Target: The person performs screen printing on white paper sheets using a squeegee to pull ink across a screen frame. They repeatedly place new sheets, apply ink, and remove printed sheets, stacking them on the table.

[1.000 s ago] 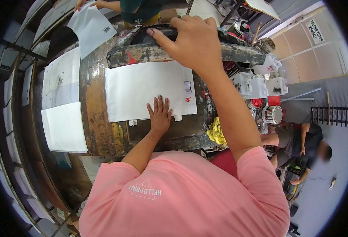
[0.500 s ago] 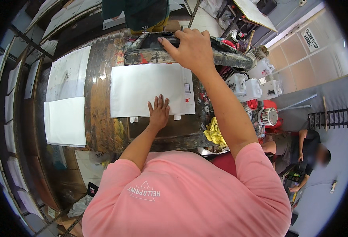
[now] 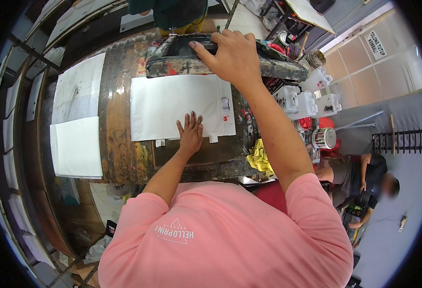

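My left hand (image 3: 191, 134) lies flat, fingers spread, on the near part of a white sheet of paper (image 3: 165, 103). The sheet rests on a dark printing board (image 3: 196, 152) on the worktable, with small pale tabs at its near edge. Beyond the paper, a paint-stained screen printing frame (image 3: 187, 67) is tilted up. My right hand (image 3: 235, 57) reaches over the frame's near bar and grips it, thumb pointing left; the undersides of the fingers are hidden. Under the sheet's right side another sheet with a small red mark (image 3: 226, 118) shows.
White sheets (image 3: 75, 146) lie on the table's left side, beside a shelf rack (image 3: 14, 125). A yellow cloth (image 3: 259, 157) sits at the right edge, near white jugs (image 3: 304, 105) and a paint can (image 3: 323, 138). Another person (image 3: 379, 180) is at the right; part of one more (image 3: 180, 17) shows beyond the table.
The view has shifted slightly, so the table and papers appear a little farther left. My left hand stays flat on the sheet and my right hand stays on the frame.
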A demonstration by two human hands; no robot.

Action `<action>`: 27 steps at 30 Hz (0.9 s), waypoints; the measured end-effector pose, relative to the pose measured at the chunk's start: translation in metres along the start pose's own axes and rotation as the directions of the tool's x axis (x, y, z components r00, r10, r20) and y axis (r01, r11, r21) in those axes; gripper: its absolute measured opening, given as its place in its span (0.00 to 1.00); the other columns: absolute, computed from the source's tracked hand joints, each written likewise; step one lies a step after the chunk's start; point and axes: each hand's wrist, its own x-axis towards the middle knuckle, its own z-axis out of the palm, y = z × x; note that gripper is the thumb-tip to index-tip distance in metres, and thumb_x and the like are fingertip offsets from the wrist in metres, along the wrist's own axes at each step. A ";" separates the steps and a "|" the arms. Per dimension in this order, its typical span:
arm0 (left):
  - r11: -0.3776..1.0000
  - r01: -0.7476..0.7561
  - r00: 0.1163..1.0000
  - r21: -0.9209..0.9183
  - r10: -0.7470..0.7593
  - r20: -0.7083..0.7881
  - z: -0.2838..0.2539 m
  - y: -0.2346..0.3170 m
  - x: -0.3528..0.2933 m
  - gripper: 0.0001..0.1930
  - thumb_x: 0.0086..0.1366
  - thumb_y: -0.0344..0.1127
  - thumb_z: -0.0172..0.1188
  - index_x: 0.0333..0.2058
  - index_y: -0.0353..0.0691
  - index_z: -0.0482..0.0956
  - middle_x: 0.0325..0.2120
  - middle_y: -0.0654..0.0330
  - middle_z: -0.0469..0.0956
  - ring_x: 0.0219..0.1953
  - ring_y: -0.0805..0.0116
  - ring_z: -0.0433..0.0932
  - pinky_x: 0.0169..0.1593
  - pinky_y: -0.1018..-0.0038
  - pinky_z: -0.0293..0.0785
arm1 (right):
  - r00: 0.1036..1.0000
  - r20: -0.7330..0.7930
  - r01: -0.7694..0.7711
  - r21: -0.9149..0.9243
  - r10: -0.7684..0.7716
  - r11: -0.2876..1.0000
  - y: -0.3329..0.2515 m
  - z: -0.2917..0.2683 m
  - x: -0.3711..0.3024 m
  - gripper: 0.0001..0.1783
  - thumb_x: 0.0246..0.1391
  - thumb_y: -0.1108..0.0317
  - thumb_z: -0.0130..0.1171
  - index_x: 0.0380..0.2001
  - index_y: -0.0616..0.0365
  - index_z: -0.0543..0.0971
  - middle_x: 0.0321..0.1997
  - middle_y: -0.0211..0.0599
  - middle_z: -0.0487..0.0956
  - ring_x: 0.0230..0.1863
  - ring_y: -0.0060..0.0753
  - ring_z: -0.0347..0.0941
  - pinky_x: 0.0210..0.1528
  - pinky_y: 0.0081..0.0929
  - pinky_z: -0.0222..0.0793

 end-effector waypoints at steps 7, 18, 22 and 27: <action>0.970 -0.035 0.991 -0.240 0.003 -0.133 -0.020 -0.004 0.010 0.28 0.85 0.46 0.34 0.75 0.42 0.66 0.77 0.52 0.61 0.81 0.45 0.52 0.79 0.33 0.31 | 1.000 0.014 -0.013 0.010 0.013 1.000 0.001 -0.001 0.004 0.38 0.62 0.30 0.57 0.33 0.59 0.91 0.34 0.43 0.86 0.41 0.44 0.80 0.51 0.45 0.64; 0.957 -0.172 0.984 0.233 0.177 -0.001 -0.008 0.002 -0.003 0.31 0.83 0.54 0.40 0.78 0.48 0.61 0.80 0.48 0.52 0.82 0.41 0.44 0.77 0.28 0.26 | 1.000 -0.011 0.006 0.018 -0.006 1.000 0.005 0.003 0.014 0.37 0.61 0.30 0.59 0.32 0.59 0.90 0.32 0.43 0.86 0.39 0.44 0.80 0.50 0.45 0.64; 0.958 -0.171 0.984 0.230 0.176 0.000 -0.003 0.005 -0.003 0.30 0.83 0.52 0.41 0.77 0.50 0.63 0.80 0.49 0.52 0.82 0.39 0.44 0.77 0.28 0.28 | 0.999 -0.032 0.021 -0.009 -0.021 1.000 0.007 0.002 0.014 0.37 0.60 0.30 0.60 0.31 0.59 0.90 0.32 0.43 0.86 0.38 0.44 0.80 0.48 0.45 0.64; 0.960 -0.181 0.983 0.214 0.186 -0.004 -0.003 0.002 -0.006 0.30 0.81 0.49 0.45 0.77 0.48 0.64 0.80 0.47 0.53 0.81 0.36 0.45 0.76 0.25 0.35 | 1.000 -0.017 0.009 -0.009 -0.010 1.000 0.004 0.000 0.011 0.37 0.60 0.31 0.60 0.31 0.59 0.90 0.32 0.42 0.86 0.39 0.44 0.81 0.47 0.46 0.65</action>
